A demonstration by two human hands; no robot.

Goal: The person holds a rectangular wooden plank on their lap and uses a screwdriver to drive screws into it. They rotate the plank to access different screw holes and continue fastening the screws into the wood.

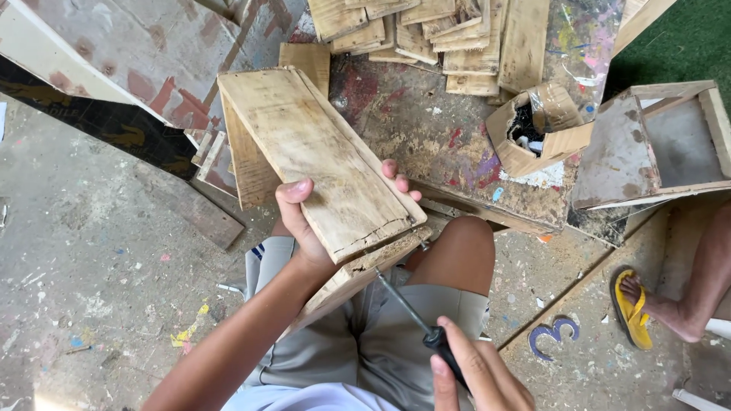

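My left hand [304,221] grips a box of rough pale wooden boards [312,144], thumb on the top face and fingertips wrapped round the far edge. The box rests tilted above my lap and knee. My right hand [476,373] at the bottom edge holds a screwdriver [415,316] by its black handle. Its thin metal shaft points up and left to the box's cracked near corner [415,232], where the tip meets the joint between two boards.
A paint-stained worktop [426,122] lies beyond my knee, with a stack of wood slats [434,38], a small torn cardboard box [533,129] and an open wooden box [655,144]. Another person's foot in a yellow sandal [640,308] rests at the right. Dusty concrete floor [91,251] at left.
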